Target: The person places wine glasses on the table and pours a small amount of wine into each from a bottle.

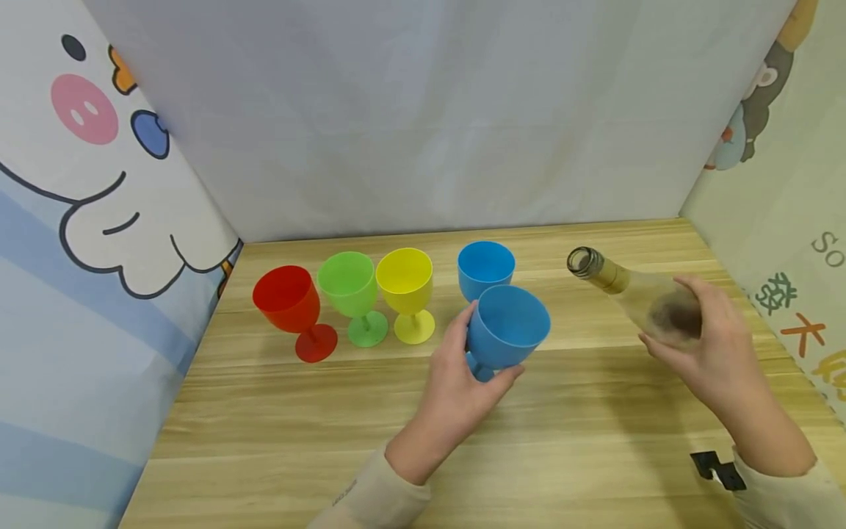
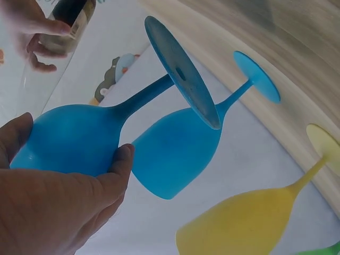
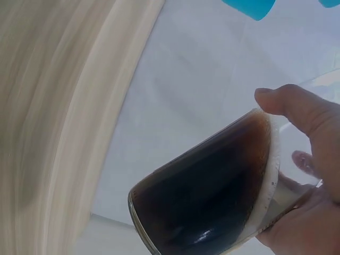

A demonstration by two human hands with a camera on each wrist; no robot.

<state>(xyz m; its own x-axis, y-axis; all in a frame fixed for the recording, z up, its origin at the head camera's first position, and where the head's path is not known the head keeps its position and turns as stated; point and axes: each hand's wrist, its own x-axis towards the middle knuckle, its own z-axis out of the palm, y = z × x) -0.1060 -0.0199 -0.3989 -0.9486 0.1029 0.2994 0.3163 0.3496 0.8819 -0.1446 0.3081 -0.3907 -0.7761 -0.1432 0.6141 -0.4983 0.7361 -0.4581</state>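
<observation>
My left hand (image 1: 456, 378) grips a blue goblet (image 1: 509, 327) round its bowl. In the left wrist view the foot (image 2: 180, 74) of this goblet is lifted off the table. My right hand (image 1: 717, 345) holds a clear glass bottle (image 1: 644, 297) by its body, its neck tilted toward the held goblet with a gap between them. Dark liquid (image 3: 207, 186) with a foamy edge fills the bottle's lower part in the right wrist view. Just behind the held goblet stands a second blue goblet (image 1: 485, 268), partly hidden by it.
Left of the blue goblets stand a yellow goblet (image 1: 405, 283), a green goblet (image 1: 348, 285) and a red goblet (image 1: 287, 300) on the wooden table (image 1: 277, 441). A pale cloth wall (image 1: 423, 125) rises behind. Printed panels (image 1: 99, 220) flank the sides.
</observation>
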